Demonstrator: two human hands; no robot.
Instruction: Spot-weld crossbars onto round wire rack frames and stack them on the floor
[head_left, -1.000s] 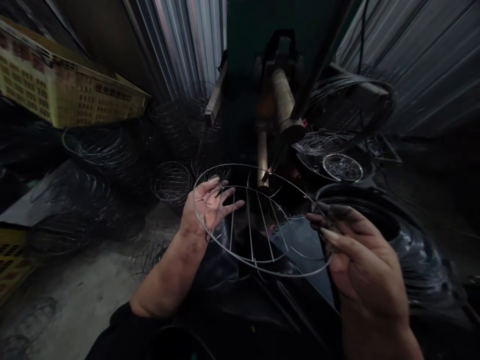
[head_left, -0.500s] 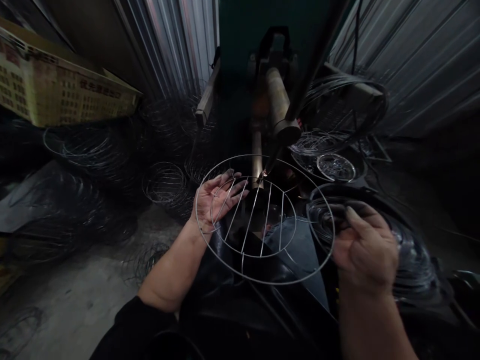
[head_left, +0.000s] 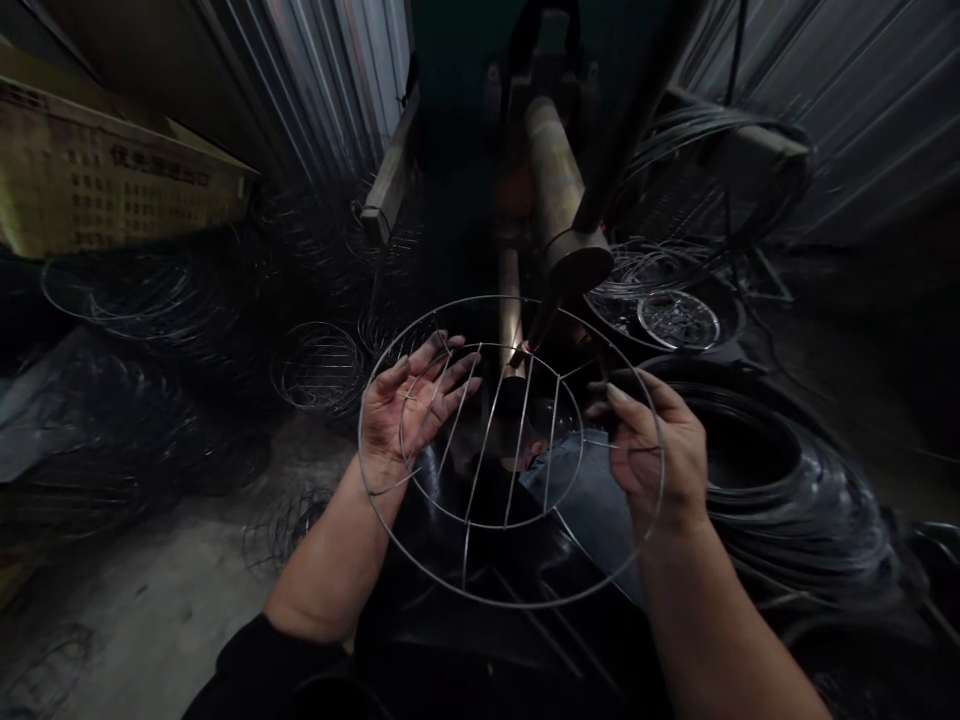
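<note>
Where the far left of the view falls away from the round wire grille, a yellow printed crate sits up and to the left of it, with dark heaps of wire hoops spread over the floor beneath the crate. Closer to the grille, just off its left rim, stands a small domed wire basket. The left hand lies under the grille's left side, palm up and fingers spread apart, so the inner ring and two spokes cross over its fingers. It supports the wires rather than closing round them. The grille itself is held roughly level in front of the person's dark lap, its far edge tucked below the machine's brass electrode arm, whose pointed tip meets the inner ring at a small bright glow. On the grille's right side the right hand is curled, thumb and fingers pinched on the outer rim where a spoke joins it, though in the dim light the exact contact seems uncertain. Beyond the grille's far right rim a shallow tray of small bright rings rests, and directly right of the grille lies a large coil of black wire.
</note>
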